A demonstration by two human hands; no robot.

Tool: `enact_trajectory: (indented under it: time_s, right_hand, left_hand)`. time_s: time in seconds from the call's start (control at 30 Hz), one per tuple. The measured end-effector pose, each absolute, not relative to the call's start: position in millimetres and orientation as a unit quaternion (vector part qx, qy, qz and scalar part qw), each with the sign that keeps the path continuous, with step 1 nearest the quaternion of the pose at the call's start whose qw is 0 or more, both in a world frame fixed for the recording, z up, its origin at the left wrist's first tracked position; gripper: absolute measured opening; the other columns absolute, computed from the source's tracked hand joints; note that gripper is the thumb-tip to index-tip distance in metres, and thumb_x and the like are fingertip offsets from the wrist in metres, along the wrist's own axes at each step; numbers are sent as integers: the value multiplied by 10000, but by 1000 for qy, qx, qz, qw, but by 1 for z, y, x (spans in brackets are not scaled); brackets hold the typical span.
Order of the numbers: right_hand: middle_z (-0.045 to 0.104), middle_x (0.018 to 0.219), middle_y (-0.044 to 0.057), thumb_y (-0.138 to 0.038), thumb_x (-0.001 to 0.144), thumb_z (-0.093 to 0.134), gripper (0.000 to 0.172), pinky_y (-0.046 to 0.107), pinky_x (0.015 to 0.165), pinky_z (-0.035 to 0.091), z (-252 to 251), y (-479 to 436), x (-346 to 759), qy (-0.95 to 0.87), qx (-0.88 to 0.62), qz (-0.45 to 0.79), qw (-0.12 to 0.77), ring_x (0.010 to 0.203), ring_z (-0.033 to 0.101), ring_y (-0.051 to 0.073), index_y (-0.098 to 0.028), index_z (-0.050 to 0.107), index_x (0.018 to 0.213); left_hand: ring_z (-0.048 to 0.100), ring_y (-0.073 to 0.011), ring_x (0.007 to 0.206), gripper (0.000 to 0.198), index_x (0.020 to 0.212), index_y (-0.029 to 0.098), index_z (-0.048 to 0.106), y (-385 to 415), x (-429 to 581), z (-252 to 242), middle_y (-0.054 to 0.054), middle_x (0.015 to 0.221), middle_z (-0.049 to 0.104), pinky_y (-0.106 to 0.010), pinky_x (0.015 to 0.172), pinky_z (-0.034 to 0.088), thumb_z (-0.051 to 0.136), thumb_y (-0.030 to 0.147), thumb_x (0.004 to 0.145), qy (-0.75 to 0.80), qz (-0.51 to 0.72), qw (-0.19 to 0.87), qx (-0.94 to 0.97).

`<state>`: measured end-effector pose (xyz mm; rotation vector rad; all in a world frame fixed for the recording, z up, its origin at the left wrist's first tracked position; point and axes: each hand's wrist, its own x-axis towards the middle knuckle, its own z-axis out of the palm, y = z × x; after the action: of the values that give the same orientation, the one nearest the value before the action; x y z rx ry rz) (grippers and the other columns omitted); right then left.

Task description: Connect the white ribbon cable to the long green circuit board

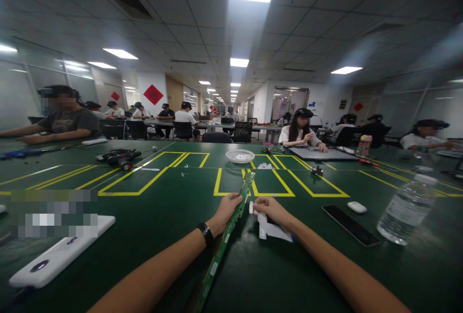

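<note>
A long, narrow green circuit board (224, 244) slants up from the bottom edge, held near its upper end by my left hand (227, 209), which wears a dark wristband. My right hand (272, 208) is just to the right of the board, apart from it. Between its thumb and fingers is a small white piece (251, 207), too small to name. White paper strips (275, 230) hang or lie below that hand; whether the fingers also grip them cannot be made out.
Yellow tape outlines mark the green table (173, 236). A white basket (240, 156) stands ahead. To the right are a phone (350, 225), an earbud case (357, 207) and a water bottle (407, 211). At left lie a white device (65, 250) and power tools (121, 158). Several people sit around.
</note>
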<state>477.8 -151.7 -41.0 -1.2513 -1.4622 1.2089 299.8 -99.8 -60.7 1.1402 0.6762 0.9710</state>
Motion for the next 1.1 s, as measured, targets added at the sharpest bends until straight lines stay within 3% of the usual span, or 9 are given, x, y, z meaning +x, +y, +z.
enact_trajectory:
  time_s: [0.37, 1.1]
  right_hand:
    - [684, 668, 26, -490, 692, 706, 387, 209, 507, 345, -51, -146, 481, -551, -456, 538, 446, 510, 533, 96, -129, 598, 784]
    - [695, 702, 40, -456, 747, 675, 348, 205, 489, 324, -50, -149, 483, -574, -438, 541, 432, 497, 515, 87, -117, 643, 819]
  left_hand:
    - [571, -120, 578, 154, 871, 157, 530, -111, 300, -56, 13, 677, 605, -213, 555, 440, 522, 234, 738, 324, 403, 634, 576]
    - [592, -122, 562, 267, 965, 175, 492, -114, 299, -56, 19, 654, 596, -199, 507, 431, 553, 368, 791, 289, 369, 672, 573]
